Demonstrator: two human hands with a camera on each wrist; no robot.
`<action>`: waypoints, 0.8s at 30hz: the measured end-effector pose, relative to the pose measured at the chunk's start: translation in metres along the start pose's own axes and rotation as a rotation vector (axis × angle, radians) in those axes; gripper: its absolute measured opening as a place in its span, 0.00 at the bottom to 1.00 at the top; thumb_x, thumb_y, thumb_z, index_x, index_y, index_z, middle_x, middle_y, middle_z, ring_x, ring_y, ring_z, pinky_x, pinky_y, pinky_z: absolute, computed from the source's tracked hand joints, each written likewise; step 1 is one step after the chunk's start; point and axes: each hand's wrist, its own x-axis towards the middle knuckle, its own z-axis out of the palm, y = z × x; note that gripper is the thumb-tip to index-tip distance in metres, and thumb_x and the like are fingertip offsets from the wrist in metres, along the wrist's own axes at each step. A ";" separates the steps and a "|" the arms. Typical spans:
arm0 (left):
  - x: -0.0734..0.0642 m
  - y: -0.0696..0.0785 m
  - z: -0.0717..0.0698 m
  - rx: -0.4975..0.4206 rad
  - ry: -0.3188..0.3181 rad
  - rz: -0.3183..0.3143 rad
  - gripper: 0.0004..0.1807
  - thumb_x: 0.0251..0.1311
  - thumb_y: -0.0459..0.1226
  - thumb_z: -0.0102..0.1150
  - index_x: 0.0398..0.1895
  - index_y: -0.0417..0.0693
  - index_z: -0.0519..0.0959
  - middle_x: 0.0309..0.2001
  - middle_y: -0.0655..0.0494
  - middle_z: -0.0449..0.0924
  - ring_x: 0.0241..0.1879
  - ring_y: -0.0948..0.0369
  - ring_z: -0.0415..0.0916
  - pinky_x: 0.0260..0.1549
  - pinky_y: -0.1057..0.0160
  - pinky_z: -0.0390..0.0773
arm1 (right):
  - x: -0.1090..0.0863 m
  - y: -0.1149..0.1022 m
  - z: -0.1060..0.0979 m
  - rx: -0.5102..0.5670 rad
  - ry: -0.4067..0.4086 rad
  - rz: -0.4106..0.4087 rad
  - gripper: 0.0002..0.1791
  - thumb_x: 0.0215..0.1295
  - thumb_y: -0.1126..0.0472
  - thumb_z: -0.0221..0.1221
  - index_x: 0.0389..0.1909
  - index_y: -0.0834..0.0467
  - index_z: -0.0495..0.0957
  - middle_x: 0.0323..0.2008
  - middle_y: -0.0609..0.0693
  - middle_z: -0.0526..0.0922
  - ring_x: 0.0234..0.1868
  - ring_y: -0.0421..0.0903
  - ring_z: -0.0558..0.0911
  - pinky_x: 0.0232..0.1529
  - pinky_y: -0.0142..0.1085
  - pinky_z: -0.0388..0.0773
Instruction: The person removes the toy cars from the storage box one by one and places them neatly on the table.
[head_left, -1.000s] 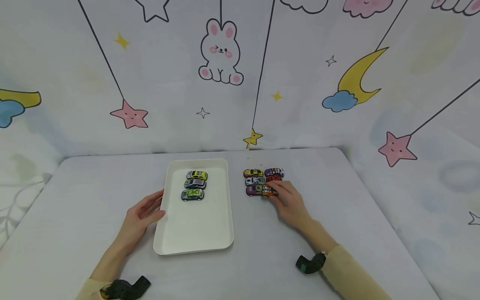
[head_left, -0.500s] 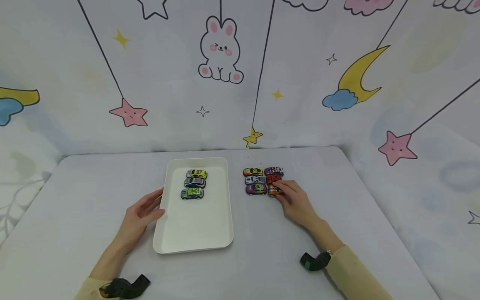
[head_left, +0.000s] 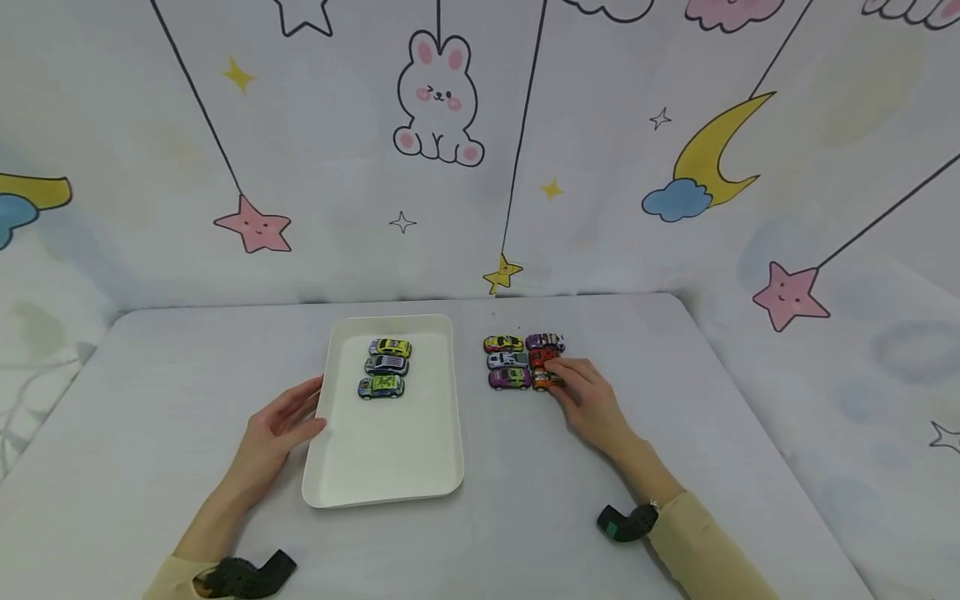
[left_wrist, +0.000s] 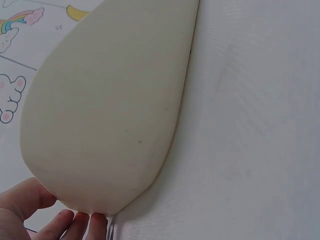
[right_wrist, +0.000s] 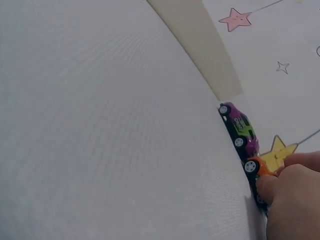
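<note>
My right hand (head_left: 592, 408) pinches an orange toy car (head_left: 542, 379) between thumb and fingers, at the front of the right column of cars. The fingers cover its right part. Just left of it stands a purple and green toy car (right_wrist: 238, 125). Behind the orange one sits a red toy car (head_left: 542, 357), partly hidden by the fingers. My left hand (head_left: 273, 433) rests with extended fingers and thumb against the left edge of a white tray (head_left: 390, 467). In the left wrist view its fingertips meet the tray's outer wall (left_wrist: 110, 100).
Inside the tray, three toy cars (head_left: 386, 365) form a column near the back. Yellow, silver and purple-white toy cars (head_left: 545, 342) complete the group at right. White cloth covers the table (head_left: 525, 517), and a printed backdrop (head_left: 330, 158) rises behind its far edge.
My right hand has shifted slightly right with the orange car, which now lines up in front of the red one. My left hand stays at the tray's edge.
</note>
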 end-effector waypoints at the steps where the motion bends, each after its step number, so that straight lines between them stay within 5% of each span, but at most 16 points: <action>1: 0.000 0.000 0.000 -0.004 0.000 0.003 0.33 0.67 0.30 0.60 0.74 0.38 0.62 0.73 0.37 0.63 0.64 0.76 0.68 0.59 0.80 0.71 | 0.000 0.000 0.000 0.003 0.007 -0.003 0.24 0.54 0.76 0.69 0.54 0.66 0.81 0.53 0.58 0.83 0.55 0.53 0.79 0.64 0.27 0.71; 9: 0.000 0.003 0.000 -0.032 -0.002 0.039 0.32 0.67 0.28 0.59 0.73 0.36 0.62 0.72 0.48 0.67 0.64 0.75 0.69 0.59 0.80 0.70 | 0.000 0.000 0.001 0.023 0.050 -0.016 0.22 0.54 0.74 0.69 0.52 0.67 0.81 0.53 0.59 0.83 0.55 0.54 0.79 0.65 0.26 0.70; 24: 0.000 0.000 0.000 -0.027 0.005 0.004 0.32 0.67 0.29 0.59 0.73 0.35 0.62 0.73 0.41 0.64 0.64 0.76 0.68 0.58 0.80 0.71 | 0.004 -0.006 0.004 0.044 0.075 -0.022 0.23 0.52 0.76 0.69 0.51 0.66 0.82 0.52 0.59 0.83 0.54 0.53 0.79 0.64 0.26 0.70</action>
